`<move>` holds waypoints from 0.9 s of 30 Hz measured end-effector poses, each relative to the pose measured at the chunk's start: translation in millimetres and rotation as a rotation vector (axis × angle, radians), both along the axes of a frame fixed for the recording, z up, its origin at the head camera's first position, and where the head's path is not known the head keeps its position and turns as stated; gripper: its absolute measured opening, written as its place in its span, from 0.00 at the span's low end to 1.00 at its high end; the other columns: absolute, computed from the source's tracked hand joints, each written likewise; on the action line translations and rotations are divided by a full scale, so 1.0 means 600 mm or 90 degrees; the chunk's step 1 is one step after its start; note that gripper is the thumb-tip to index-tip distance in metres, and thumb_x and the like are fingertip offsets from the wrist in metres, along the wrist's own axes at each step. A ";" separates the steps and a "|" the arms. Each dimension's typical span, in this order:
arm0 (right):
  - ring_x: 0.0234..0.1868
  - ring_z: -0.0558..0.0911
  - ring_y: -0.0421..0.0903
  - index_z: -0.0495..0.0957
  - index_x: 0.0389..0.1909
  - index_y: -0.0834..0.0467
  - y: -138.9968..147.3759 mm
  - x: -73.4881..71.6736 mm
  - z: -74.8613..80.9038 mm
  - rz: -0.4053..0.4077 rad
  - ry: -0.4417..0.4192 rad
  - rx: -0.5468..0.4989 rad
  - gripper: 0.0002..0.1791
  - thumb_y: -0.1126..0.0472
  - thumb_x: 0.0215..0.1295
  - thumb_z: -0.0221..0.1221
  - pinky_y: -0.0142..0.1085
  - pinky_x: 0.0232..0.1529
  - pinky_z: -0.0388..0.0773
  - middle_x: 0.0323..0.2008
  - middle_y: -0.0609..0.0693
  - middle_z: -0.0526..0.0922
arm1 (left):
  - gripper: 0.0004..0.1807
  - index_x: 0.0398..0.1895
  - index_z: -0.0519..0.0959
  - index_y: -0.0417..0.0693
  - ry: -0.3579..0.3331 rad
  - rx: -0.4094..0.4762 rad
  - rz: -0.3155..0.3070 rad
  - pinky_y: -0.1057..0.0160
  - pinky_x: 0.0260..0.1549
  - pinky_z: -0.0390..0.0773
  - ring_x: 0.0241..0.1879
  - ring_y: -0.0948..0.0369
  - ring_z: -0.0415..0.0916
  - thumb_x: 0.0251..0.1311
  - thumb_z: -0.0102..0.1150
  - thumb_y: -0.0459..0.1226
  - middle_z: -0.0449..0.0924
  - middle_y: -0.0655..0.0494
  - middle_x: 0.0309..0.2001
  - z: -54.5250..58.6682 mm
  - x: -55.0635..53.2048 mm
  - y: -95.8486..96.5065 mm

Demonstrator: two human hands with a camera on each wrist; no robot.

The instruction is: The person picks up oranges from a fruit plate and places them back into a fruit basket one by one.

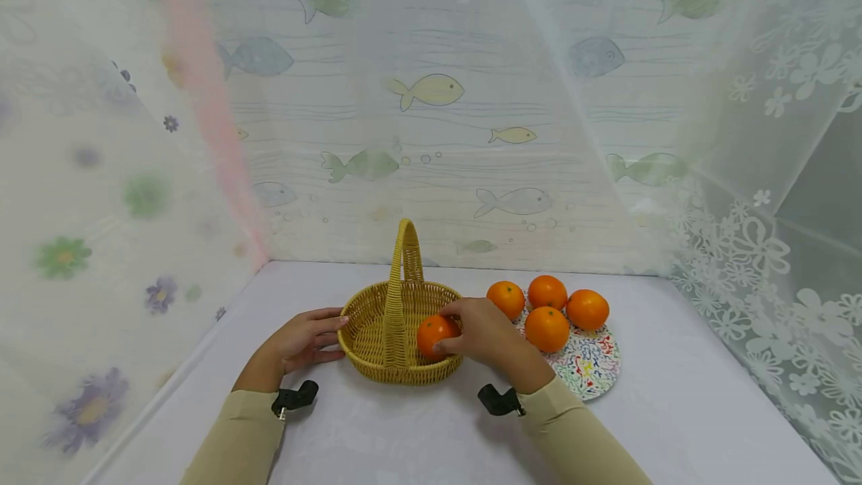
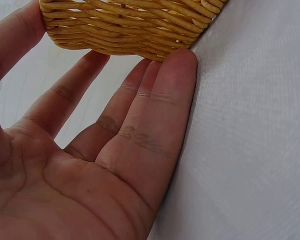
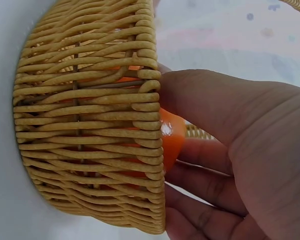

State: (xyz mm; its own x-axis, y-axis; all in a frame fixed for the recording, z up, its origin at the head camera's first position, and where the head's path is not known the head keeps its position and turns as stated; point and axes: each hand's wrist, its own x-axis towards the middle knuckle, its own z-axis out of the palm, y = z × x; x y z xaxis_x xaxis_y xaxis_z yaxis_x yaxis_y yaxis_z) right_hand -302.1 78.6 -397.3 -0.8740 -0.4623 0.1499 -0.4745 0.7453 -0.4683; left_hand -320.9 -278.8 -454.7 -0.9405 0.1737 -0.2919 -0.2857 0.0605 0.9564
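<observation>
A yellow woven basket (image 1: 402, 376) with a tall arched handle (image 1: 396, 283) stands upright on the white cloth. My left hand (image 1: 313, 339) rests against its left side, a digit at the rim and the other fingers lying fairly straight along the outer wall (image 2: 125, 27). Inside the basket's right half, my right hand (image 1: 481, 331) holds an orange (image 1: 433, 335) between thumb and fingers. From the right wrist, the weave hides much of that orange (image 3: 171, 137), and the thumb (image 3: 200, 100) reaches over the rim.
Right of the basket lies a round plate (image 1: 595, 365) with a multicoloured pattern. Several oranges (image 1: 547, 329) are grouped on its far part, partly behind my right hand. Fish-printed curtain (image 1: 431, 193) hangs behind the table (image 1: 390, 440), with flowered curtains (image 1: 87, 283) at the sides.
</observation>
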 end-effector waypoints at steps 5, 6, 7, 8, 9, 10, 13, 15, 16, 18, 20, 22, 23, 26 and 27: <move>0.51 0.83 0.44 0.84 0.60 0.53 0.005 -0.003 0.000 0.015 -0.006 -0.017 0.32 0.45 0.56 0.77 0.43 0.58 0.83 0.53 0.46 0.87 | 0.38 0.77 0.63 0.42 0.000 -0.003 0.008 0.46 0.55 0.85 0.56 0.54 0.84 0.70 0.65 0.47 0.77 0.44 0.67 0.000 0.001 0.001; 0.53 0.83 0.45 0.84 0.61 0.54 0.006 -0.004 0.001 0.017 -0.006 -0.021 0.33 0.45 0.56 0.77 0.44 0.59 0.83 0.54 0.47 0.87 | 0.38 0.77 0.63 0.42 0.002 -0.003 0.008 0.46 0.55 0.85 0.56 0.54 0.84 0.70 0.65 0.47 0.77 0.44 0.67 0.000 0.001 0.001; 0.55 0.83 0.46 0.83 0.61 0.55 0.008 -0.005 0.002 0.020 -0.006 -0.028 0.33 0.46 0.56 0.77 0.46 0.61 0.82 0.55 0.47 0.87 | 0.38 0.77 0.63 0.42 0.004 -0.004 0.007 0.46 0.55 0.85 0.56 0.54 0.84 0.70 0.65 0.47 0.77 0.43 0.68 0.000 0.002 0.001; 0.58 0.83 0.47 0.83 0.61 0.55 0.009 -0.005 0.003 0.020 -0.008 -0.034 0.34 0.46 0.56 0.77 0.47 0.62 0.81 0.56 0.48 0.87 | 0.38 0.77 0.63 0.42 0.006 -0.004 0.007 0.46 0.55 0.85 0.57 0.54 0.84 0.70 0.65 0.47 0.76 0.43 0.68 0.000 0.002 0.001; 0.60 0.83 0.48 0.83 0.62 0.55 0.011 -0.005 0.004 0.020 -0.009 -0.040 0.34 0.46 0.56 0.77 0.48 0.64 0.80 0.57 0.48 0.86 | 0.38 0.77 0.63 0.42 0.006 -0.003 0.008 0.46 0.55 0.85 0.57 0.53 0.84 0.70 0.65 0.47 0.76 0.43 0.68 0.000 0.002 0.001; 0.61 0.82 0.49 0.82 0.62 0.56 0.012 -0.006 0.005 0.021 -0.009 -0.046 0.34 0.46 0.56 0.77 0.49 0.65 0.80 0.58 0.49 0.86 | 0.38 0.77 0.63 0.42 0.006 -0.004 0.008 0.46 0.55 0.85 0.57 0.53 0.84 0.70 0.65 0.47 0.76 0.43 0.68 0.001 0.002 0.001; 0.64 0.81 0.50 0.82 0.63 0.55 0.017 -0.006 0.009 0.015 -0.017 -0.065 0.34 0.46 0.57 0.77 0.50 0.67 0.78 0.59 0.49 0.85 | 0.37 0.77 0.64 0.42 0.005 -0.004 0.008 0.46 0.55 0.85 0.57 0.53 0.84 0.70 0.65 0.47 0.76 0.43 0.68 0.001 0.002 0.001; 0.65 0.80 0.51 0.82 0.63 0.54 0.020 -0.007 0.011 0.008 -0.019 -0.072 0.34 0.45 0.57 0.77 0.51 0.67 0.77 0.60 0.49 0.85 | 0.37 0.77 0.64 0.43 0.003 -0.005 0.008 0.46 0.55 0.85 0.57 0.53 0.84 0.70 0.64 0.47 0.76 0.43 0.68 0.001 0.002 0.001; 0.65 0.80 0.51 0.82 0.63 0.54 0.022 -0.007 0.012 0.005 -0.020 -0.077 0.34 0.45 0.57 0.77 0.51 0.68 0.77 0.61 0.50 0.85 | 0.37 0.77 0.64 0.43 0.002 -0.004 0.009 0.46 0.55 0.85 0.57 0.54 0.84 0.70 0.64 0.47 0.76 0.44 0.68 0.001 0.002 0.001; 0.66 0.79 0.52 0.82 0.63 0.54 0.026 -0.007 0.014 -0.005 -0.019 -0.084 0.35 0.45 0.56 0.77 0.52 0.68 0.76 0.61 0.50 0.84 | 0.37 0.77 0.64 0.43 0.001 -0.003 0.009 0.46 0.55 0.85 0.56 0.54 0.84 0.70 0.64 0.47 0.77 0.44 0.68 0.001 0.002 0.000; 0.65 0.79 0.52 0.82 0.63 0.54 0.030 -0.008 0.015 -0.013 -0.008 -0.092 0.35 0.45 0.56 0.76 0.53 0.68 0.76 0.60 0.50 0.84 | 0.37 0.77 0.64 0.42 0.002 -0.003 0.009 0.46 0.55 0.85 0.56 0.54 0.84 0.70 0.64 0.47 0.77 0.44 0.68 0.001 0.003 0.000; 0.65 0.80 0.52 0.82 0.63 0.55 0.033 -0.011 0.016 -0.021 0.006 -0.102 0.34 0.45 0.57 0.76 0.53 0.67 0.77 0.60 0.50 0.84 | 0.37 0.77 0.64 0.43 0.003 -0.003 0.008 0.46 0.55 0.85 0.56 0.54 0.84 0.71 0.64 0.46 0.77 0.44 0.68 0.000 0.003 0.000; 0.64 0.80 0.52 0.82 0.62 0.54 0.035 -0.013 0.015 -0.025 0.018 -0.105 0.34 0.45 0.57 0.76 0.53 0.67 0.77 0.60 0.49 0.84 | 0.37 0.77 0.64 0.43 0.004 -0.003 0.007 0.46 0.55 0.85 0.57 0.54 0.84 0.71 0.64 0.46 0.77 0.44 0.68 0.000 0.003 -0.001; 0.62 0.81 0.51 0.82 0.62 0.53 0.040 -0.017 0.015 -0.041 0.055 -0.108 0.33 0.45 0.57 0.76 0.52 0.64 0.79 0.59 0.47 0.84 | 0.36 0.77 0.64 0.43 0.007 -0.004 0.003 0.46 0.55 0.85 0.57 0.54 0.84 0.71 0.63 0.46 0.76 0.44 0.68 0.001 0.003 -0.001; 0.61 0.82 0.52 0.82 0.61 0.53 0.042 -0.019 0.015 -0.046 0.070 -0.107 0.32 0.45 0.57 0.76 0.51 0.63 0.80 0.59 0.48 0.84 | 0.36 0.77 0.64 0.43 0.008 -0.004 0.002 0.46 0.55 0.85 0.57 0.54 0.83 0.72 0.63 0.46 0.76 0.44 0.68 0.002 0.003 0.000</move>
State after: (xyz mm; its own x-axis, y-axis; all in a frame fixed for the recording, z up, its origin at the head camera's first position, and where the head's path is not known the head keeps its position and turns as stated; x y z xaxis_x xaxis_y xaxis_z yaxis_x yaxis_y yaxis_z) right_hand -313.2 104.1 -388.1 -0.8779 -0.3595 0.3164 -0.4781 0.6950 -0.5370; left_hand -318.9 -279.0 -453.7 -0.9446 0.1686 -0.2818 -0.2743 0.0663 0.9593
